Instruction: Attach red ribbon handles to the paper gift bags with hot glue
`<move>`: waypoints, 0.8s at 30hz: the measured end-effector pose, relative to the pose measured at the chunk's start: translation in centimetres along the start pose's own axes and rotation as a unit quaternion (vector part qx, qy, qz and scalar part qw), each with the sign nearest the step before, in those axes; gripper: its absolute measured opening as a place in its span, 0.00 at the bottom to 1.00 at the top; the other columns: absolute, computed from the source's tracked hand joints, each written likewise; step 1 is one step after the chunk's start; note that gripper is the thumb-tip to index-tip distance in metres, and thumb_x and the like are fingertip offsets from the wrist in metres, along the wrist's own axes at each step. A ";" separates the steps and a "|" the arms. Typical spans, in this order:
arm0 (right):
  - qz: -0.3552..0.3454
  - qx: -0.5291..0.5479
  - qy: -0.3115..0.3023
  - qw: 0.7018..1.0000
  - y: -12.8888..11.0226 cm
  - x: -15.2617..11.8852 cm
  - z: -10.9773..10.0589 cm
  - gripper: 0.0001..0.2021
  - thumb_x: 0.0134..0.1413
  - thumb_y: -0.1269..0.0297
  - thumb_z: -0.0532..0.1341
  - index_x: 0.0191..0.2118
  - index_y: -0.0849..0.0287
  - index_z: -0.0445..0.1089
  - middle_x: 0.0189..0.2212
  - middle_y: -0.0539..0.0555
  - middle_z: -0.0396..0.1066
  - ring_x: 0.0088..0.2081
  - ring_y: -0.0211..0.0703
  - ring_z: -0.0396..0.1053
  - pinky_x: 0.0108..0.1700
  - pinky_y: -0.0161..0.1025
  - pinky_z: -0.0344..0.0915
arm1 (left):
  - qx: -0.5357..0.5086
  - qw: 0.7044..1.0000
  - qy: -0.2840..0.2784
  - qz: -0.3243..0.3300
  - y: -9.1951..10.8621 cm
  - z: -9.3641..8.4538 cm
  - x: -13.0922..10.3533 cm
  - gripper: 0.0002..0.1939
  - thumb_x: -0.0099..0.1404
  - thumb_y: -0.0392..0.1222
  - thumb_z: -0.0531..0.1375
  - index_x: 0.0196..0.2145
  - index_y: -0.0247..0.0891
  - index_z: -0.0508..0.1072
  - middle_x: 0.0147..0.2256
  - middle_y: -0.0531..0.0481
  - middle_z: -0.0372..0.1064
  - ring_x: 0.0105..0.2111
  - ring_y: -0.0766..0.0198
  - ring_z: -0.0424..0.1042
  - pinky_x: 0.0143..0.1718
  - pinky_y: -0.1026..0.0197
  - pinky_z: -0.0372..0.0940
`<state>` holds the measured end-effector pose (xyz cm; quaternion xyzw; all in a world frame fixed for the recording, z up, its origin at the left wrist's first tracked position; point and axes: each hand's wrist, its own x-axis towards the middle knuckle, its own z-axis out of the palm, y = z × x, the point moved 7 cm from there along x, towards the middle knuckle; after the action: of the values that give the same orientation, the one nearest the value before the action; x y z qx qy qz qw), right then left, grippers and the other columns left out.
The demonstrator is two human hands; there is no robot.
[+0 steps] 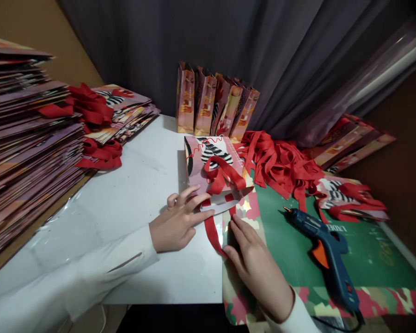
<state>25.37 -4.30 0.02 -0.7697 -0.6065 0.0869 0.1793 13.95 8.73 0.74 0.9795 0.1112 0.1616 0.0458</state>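
A pink paper gift bag (194,178) with a zebra-stripe print lies flat on the table, its mouth towards me. A red ribbon handle (225,175) lies looped on its upper face. Another red ribbon (213,235) hangs in a loop from the mouth. My left hand (176,222) rests with spread fingers on the left side of the mouth, fingertips on the bag's edge. At the right side, my right hand (254,261) has its fingers together on the ribbon by the mouth, with the thumb against the loop. Its fingertips partly cover the ribbon.
A blue glue gun (327,249) with an orange trigger lies on a green sheet (280,240) at right. Behind it is a heap of red ribbons (280,162). Several upright bags (204,101) stand at the back. A tall stack of flat bags (27,152) fills the left.
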 end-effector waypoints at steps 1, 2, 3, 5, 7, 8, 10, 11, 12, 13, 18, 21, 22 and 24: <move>0.003 0.001 0.003 1.000 -0.3 0.0 0.2 0.24 0.62 0.60 0.55 0.62 0.64 0.61 0.62 0.64 0.60 0.63 0.54 0.58 0.61 0.53 0.62 | 0.001 1.000 0.002 0.004 0.0 0.0 0.0 0.32 0.54 0.32 0.54 0.57 0.52 0.67 0.62 0.46 0.53 0.64 0.43 0.43 0.47 0.45 0.51; 0.004 0.003 0.005 1.000 -0.6 -0.1 0.2 0.24 0.62 0.61 0.54 0.62 0.64 0.61 0.62 0.64 0.60 0.63 0.54 0.58 0.62 0.53 0.61 | 0.001 1.000 0.004 0.009 0.0 0.1 0.0 0.32 0.54 0.32 0.53 0.57 0.52 0.67 0.62 0.46 0.53 0.64 0.43 0.42 0.47 0.45 0.51; 0.000 0.006 0.005 1.000 -0.9 -0.1 0.1 0.24 0.62 0.61 0.54 0.62 0.63 0.61 0.62 0.64 0.59 0.63 0.54 0.57 0.62 0.53 0.61 | 0.001 1.000 0.006 0.014 0.0 0.1 0.0 0.33 0.54 0.32 0.53 0.57 0.52 0.67 0.62 0.45 0.53 0.64 0.42 0.42 0.46 0.45 0.51; -0.006 0.017 0.013 1.000 -0.9 -0.4 -1.0 0.23 0.63 0.60 0.54 0.62 0.59 0.61 0.63 0.61 0.59 0.63 0.52 0.57 0.62 0.53 0.60 | 0.001 1.000 0.011 0.021 0.0 0.2 -0.1 0.33 0.54 0.31 0.53 0.57 0.52 0.67 0.61 0.45 0.53 0.64 0.42 0.42 0.45 0.46 0.51; 0.034 0.023 0.083 0.996 1.2 -1.4 -3.6 0.21 0.64 0.57 0.51 0.59 0.54 0.63 0.62 0.59 0.61 0.61 0.51 0.59 0.61 0.53 0.59 | -0.001 1.000 0.018 0.021 0.0 0.2 -0.1 0.33 0.54 0.31 0.53 0.57 0.52 0.67 0.61 0.45 0.53 0.63 0.42 0.43 0.45 0.45 0.51; 0.086 0.008 0.141 0.986 3.2 -2.4 -5.3 0.21 0.64 0.56 0.49 0.58 0.55 0.65 0.59 0.61 0.63 0.60 0.52 0.61 0.60 0.54 0.59 | -0.003 1.000 0.021 0.018 -0.1 0.2 -0.1 0.33 0.55 0.31 0.52 0.57 0.52 0.67 0.61 0.45 0.54 0.63 0.42 0.43 0.46 0.45 0.50; 0.243 -0.063 0.255 0.934 8.4 -5.9 -8.4 0.25 0.63 0.51 0.47 0.54 0.64 0.66 0.52 0.69 0.68 0.55 0.59 0.64 0.56 0.58 0.60 | -0.010 1.000 0.026 0.010 -0.2 0.3 -0.1 0.32 0.55 0.31 0.52 0.57 0.53 0.68 0.60 0.45 0.55 0.63 0.42 0.45 0.47 0.45 0.50; 0.330 -0.131 0.264 0.897 11.1 -8.0 -9.4 0.31 0.59 0.46 0.48 0.54 0.70 0.66 0.47 0.73 0.69 0.52 0.65 0.65 0.53 0.61 0.61 | -0.013 1.000 0.027 0.008 -0.2 0.3 -0.1 0.32 0.56 0.31 0.52 0.57 0.53 0.67 0.60 0.46 0.55 0.63 0.42 0.45 0.47 0.45 0.50; 0.397 -0.176 0.222 0.873 13.6 -9.8 -9.6 0.36 0.56 0.43 0.48 0.53 0.75 0.65 0.43 0.76 0.69 0.49 0.70 0.66 0.49 0.63 0.62 | -0.015 1.000 0.026 0.006 -0.1 0.3 -0.1 0.32 0.56 0.31 0.52 0.57 0.54 0.67 0.60 0.46 0.55 0.63 0.43 0.45 0.47 0.45 0.50; 0.437 -0.190 0.168 0.863 15.9 -11.2 -9.4 0.38 0.54 0.42 0.48 0.52 0.77 0.66 0.40 0.77 0.70 0.46 0.71 0.68 0.47 0.62 0.63 | -0.017 1.000 0.024 0.006 -0.1 0.3 0.0 0.33 0.56 0.31 0.52 0.57 0.54 0.67 0.60 0.46 0.55 0.64 0.43 0.44 0.47 0.45 0.50; 0.488 -0.029 0.064 0.870 21.3 -14.1 -8.4 0.33 0.45 0.36 0.53 0.40 0.66 0.68 0.37 0.68 0.72 0.42 0.63 0.71 0.44 0.52 0.67 | -0.011 1.000 0.008 -0.003 0.0 0.3 0.1 0.33 0.57 0.30 0.51 0.57 0.54 0.67 0.60 0.46 0.55 0.64 0.42 0.44 0.48 0.45 0.51; 0.542 0.143 0.082 0.824 21.0 -14.3 -8.3 0.31 0.35 0.40 0.65 0.40 0.60 0.65 0.37 0.61 0.74 0.38 0.57 0.73 0.38 0.46 0.70 | -0.006 1.000 0.014 0.002 0.0 0.2 0.0 0.32 0.57 0.29 0.51 0.57 0.53 0.68 0.60 0.45 0.55 0.64 0.41 0.44 0.48 0.44 0.51; 0.559 0.194 0.098 0.800 20.6 -14.4 -8.3 0.31 0.32 0.43 0.68 0.41 0.58 0.64 0.36 0.59 0.74 0.35 0.55 0.74 0.35 0.45 0.71 | -0.004 1.000 0.017 0.005 -0.1 0.2 0.0 0.33 0.57 0.29 0.51 0.57 0.53 0.68 0.60 0.45 0.55 0.64 0.40 0.44 0.48 0.44 0.51; 0.574 0.270 0.135 0.761 19.3 -14.6 -8.1 0.30 0.32 0.46 0.70 0.40 0.56 0.62 0.31 0.54 0.74 0.29 0.50 0.73 0.28 0.42 0.70 | -0.004 1.000 0.021 0.010 -0.1 0.3 -0.1 0.33 0.57 0.30 0.51 0.58 0.54 0.67 0.61 0.46 0.55 0.64 0.40 0.44 0.48 0.44 0.51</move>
<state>42.03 -23.62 -1.08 -0.8974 0.0277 0.2290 0.3762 13.96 8.80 0.44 0.9767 0.1020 0.1830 0.0457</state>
